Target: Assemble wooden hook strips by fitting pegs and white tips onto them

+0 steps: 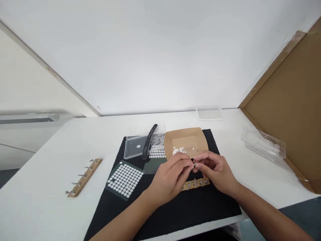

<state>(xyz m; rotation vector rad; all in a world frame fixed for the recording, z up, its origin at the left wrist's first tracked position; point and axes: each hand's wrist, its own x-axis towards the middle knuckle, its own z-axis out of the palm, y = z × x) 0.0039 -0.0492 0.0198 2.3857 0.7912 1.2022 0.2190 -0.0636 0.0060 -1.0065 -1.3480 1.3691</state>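
My left hand and my right hand meet over a black mat, fingertips pinched together on something tiny that I cannot make out. Just below them lies a wooden hook rack with metal hooks, partly hidden by both hands. Behind the hands sits a brown paper tray holding small white bits. A sheet of white round stickers lies to the left on the mat.
A second wooden hook rack lies on the white table at the left. A clear lid, a black tool and another dot sheet sit behind. Clear plastic boxes and a cardboard panel stand at the right.
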